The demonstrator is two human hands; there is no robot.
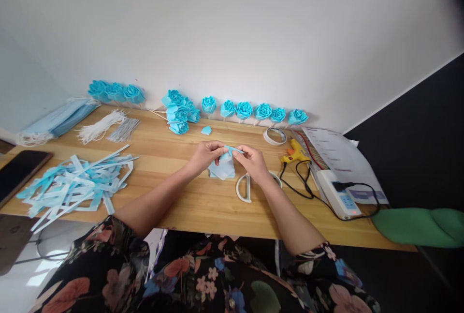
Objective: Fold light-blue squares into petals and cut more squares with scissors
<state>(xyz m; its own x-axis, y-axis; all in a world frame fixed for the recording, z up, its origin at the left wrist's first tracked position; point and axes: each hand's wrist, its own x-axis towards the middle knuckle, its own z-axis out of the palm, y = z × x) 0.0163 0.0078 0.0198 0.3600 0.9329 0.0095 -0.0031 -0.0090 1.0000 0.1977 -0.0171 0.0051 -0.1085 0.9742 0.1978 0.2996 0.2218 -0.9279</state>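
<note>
My left hand and my right hand meet over the middle of the table, each pinching one side of a small blue fabric petal. Its top edge stretches between the two thumbs. Beneath it lies a stack of pale blue cut pieces, partly covered by my fingers. The white-handled scissors rest under my right wrist, which hides their middle. A loose blue petal lies farther back, just beyond my hands.
Blue flowers line the wall, some in a bunch. Cut strips, masks, white cords, grey wires and a phone occupy the left. Right: a tape roll, glue gun, power strip, paper sheet.
</note>
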